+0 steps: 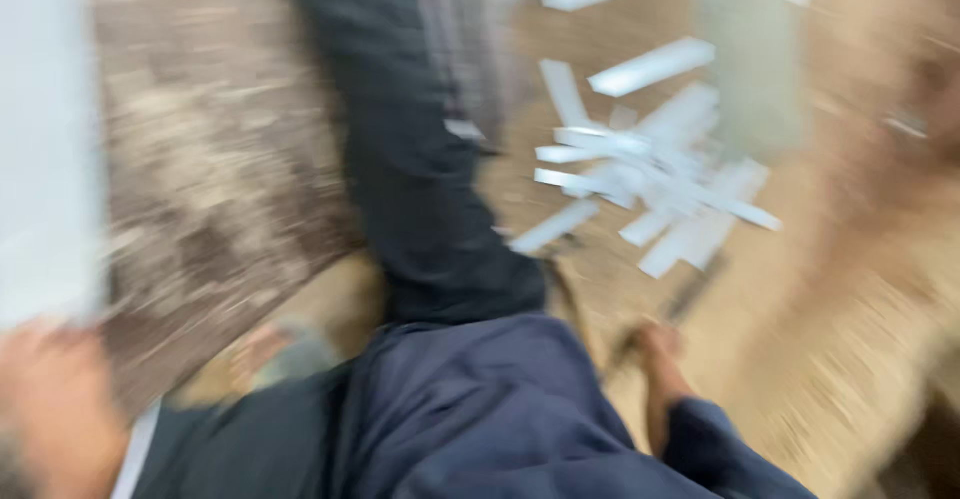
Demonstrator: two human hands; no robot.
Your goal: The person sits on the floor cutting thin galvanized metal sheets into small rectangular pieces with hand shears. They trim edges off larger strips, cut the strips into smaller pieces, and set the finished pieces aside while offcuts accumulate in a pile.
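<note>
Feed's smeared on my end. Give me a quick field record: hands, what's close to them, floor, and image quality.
image: heavy motion blur, fine detail unreadable
right hand: low on the tan floor, bare forearm, dark blue sleeve; grip cannot be told
left hand: not clearly identifiable
nearest things: dark thin object beside the right hand, kind unclear
further off: scattered white strips
left side: mottled brown surface
clothing: dark blue garment

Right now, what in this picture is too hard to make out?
- Head view, motion blur: the pile of flat white strips has no sharp edges, so no count.
- The right hand by a dark thin object: the grip is smeared.
- The left hand: cut by the frame's left edge.
</note>
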